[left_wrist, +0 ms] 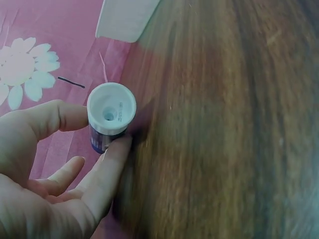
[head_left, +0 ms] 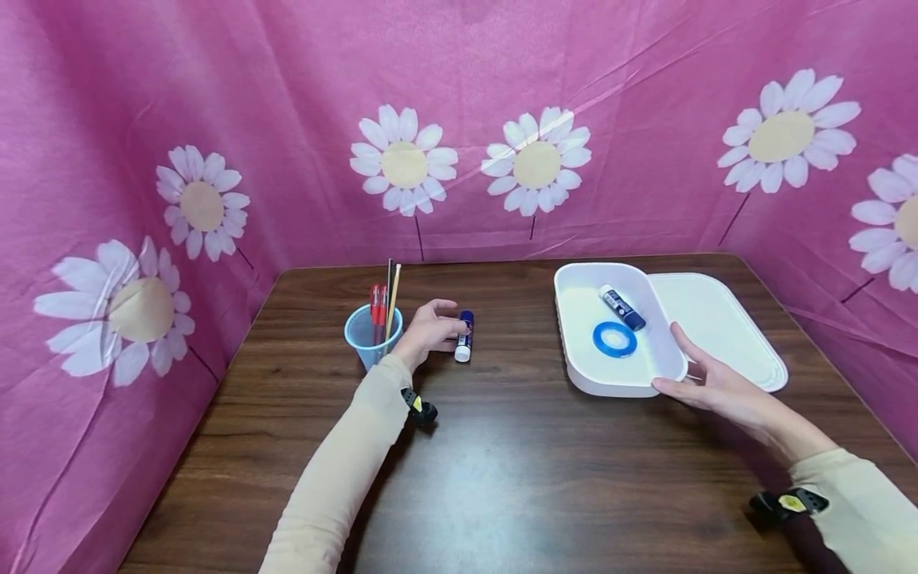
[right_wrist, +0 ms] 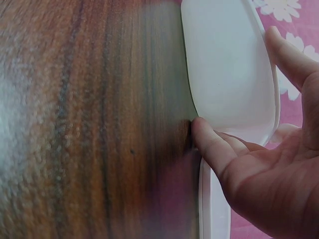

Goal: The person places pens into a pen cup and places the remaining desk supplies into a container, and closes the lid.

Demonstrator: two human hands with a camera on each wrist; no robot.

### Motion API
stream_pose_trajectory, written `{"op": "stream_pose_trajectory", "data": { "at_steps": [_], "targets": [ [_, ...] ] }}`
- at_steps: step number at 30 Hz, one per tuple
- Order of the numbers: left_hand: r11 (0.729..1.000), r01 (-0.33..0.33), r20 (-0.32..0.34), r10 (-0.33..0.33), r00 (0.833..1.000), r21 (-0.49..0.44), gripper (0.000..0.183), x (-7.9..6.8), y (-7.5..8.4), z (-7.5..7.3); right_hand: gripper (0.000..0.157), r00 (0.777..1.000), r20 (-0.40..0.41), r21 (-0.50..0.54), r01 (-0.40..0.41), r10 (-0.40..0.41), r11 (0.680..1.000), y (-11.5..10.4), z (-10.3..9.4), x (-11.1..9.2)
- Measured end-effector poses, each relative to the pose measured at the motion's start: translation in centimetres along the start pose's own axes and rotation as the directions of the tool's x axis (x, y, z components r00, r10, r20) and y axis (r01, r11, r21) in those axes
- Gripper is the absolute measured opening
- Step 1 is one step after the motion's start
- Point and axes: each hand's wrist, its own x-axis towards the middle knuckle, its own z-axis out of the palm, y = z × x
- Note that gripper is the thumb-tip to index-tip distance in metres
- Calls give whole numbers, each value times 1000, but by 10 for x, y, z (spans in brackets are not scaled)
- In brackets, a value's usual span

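Note:
My left hand (head_left: 433,331) pinches a blue glue stick (head_left: 464,344) with a white end between thumb and finger, just right of the pencil cup. In the left wrist view the hollow white end of the glue stick (left_wrist: 111,108) faces the camera. My right hand (head_left: 717,384) holds the near right corner of a white plastic box (head_left: 579,319), thumb and fingers spread around the corner. Inside the box lie another dark blue glue stick (head_left: 622,308) and a blue ring-shaped tape roll (head_left: 613,340). In the right wrist view the fingers (right_wrist: 215,144) press against the box's side.
A light blue cup (head_left: 367,348) holds red pens (head_left: 378,305), a yellow pencil (head_left: 393,303) and a dark one. A white lid (head_left: 724,327) lies flat right of the box, partly under it. Pink flowered cloth (head_left: 473,64) hangs around the brown table (head_left: 502,478).

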Motion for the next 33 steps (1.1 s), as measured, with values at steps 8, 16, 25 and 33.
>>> {"op": "stream_pose_trajectory", "data": {
  "at_steps": [8, 16, 25, 33],
  "targets": [
    [994, 32, 60, -26, 998, -104, 54, -1, -2, 4, 102, 1000, -1, 14, 1, -1, 1000, 1, 1, -1],
    [988, 84, 116, -69, 991, -132, 44, 2, -3, 5, 103, 1000, -10, 11, 0, 0, 1000, -3, 3, 0],
    [973, 158, 204, -123, 971, -165, 48, 3, -1, 14, 102, 1000, -24, 17, -1, 2, 1000, 0, 0, -2],
    [951, 177, 397, -65, 916, -253, 58, 3, 6, 29, 103, 1000, -12, 43, -5, 6, 999, 1, 2, -2]
  ]
}}
